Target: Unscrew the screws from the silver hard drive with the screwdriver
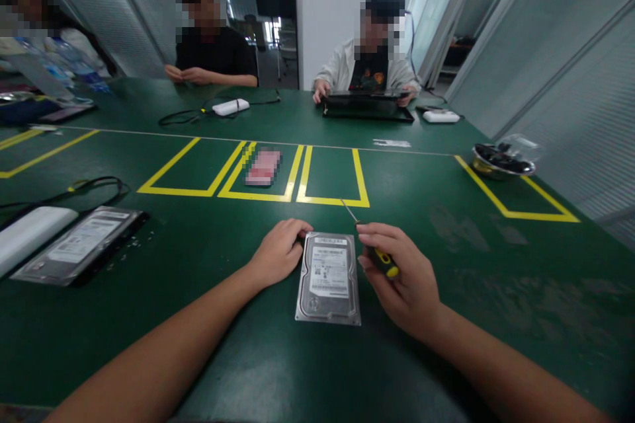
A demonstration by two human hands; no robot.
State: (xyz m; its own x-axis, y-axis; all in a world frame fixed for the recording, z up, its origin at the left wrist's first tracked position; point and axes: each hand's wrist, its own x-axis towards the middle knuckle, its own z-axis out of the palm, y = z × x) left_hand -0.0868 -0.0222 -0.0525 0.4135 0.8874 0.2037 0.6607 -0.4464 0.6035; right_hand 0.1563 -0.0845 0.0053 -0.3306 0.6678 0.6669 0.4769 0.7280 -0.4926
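green table [446, 357] | yellow tape boxes [258, 175] | glass partitions [570, 66] | left hand [278, 251] touching hard drive [328, 277] | right hand [401, 277] gripping screwdriver [377, 254]

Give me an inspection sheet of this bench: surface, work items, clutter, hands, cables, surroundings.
Surface: dark green table mat with yellow taped rectangles; scuffed patches at right.
Work items: silver hard disk drive with white label lying flat; yellow-and-black-handled screwdriver, tip pointing away.
Clutter: second silver drive on a black tray, white box, metal bowl of dark parts, pink blurred item.
Hands: left hand rests against the drive's upper left corner; right hand holds the screwdriver.
Cables: black cable loop at left; black cable to a white device.
Surroundings: three other people seated at the far side; glass partitions.
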